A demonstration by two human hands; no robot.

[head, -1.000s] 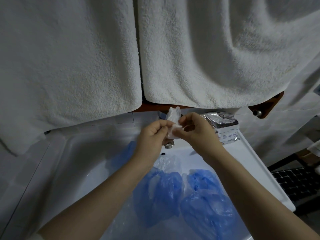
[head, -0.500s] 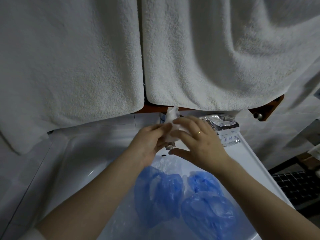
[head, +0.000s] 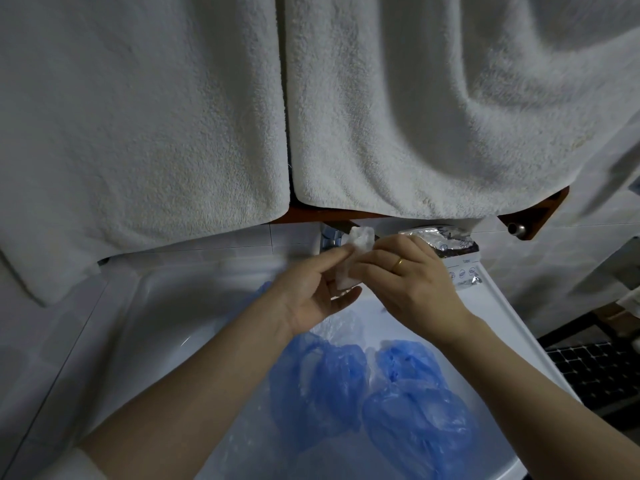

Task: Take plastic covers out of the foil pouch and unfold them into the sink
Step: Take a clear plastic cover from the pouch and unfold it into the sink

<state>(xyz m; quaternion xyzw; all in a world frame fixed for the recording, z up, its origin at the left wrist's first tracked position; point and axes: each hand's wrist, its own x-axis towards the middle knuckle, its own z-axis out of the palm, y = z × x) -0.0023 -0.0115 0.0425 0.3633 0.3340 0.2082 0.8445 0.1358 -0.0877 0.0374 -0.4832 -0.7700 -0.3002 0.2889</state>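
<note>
tap (head: 329,239) mostly hidden behind hands (head: 363,282)

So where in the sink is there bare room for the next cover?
Free: the sink's left basin, between its left wall and the blue covers. Crowded: centre and right, where blue covers lie bunched, and the right rim corner, taken by the foil pouch.

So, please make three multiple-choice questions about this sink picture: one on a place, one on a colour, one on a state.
1. Where is the silver foil pouch?
A. on the sink's right rim
B. in the basin
C. on a towel

2. What colour are the unfolded plastic covers in the white sink?
A. green
B. blue
C. red

3. The small white folded plastic cover is:
A. lying in the basin
B. inside the pouch
C. held by both hands

Key: A, the pouch lies on the rim behind the right hand; B, the covers look blue; C, left hand and right hand pinch it.
</note>
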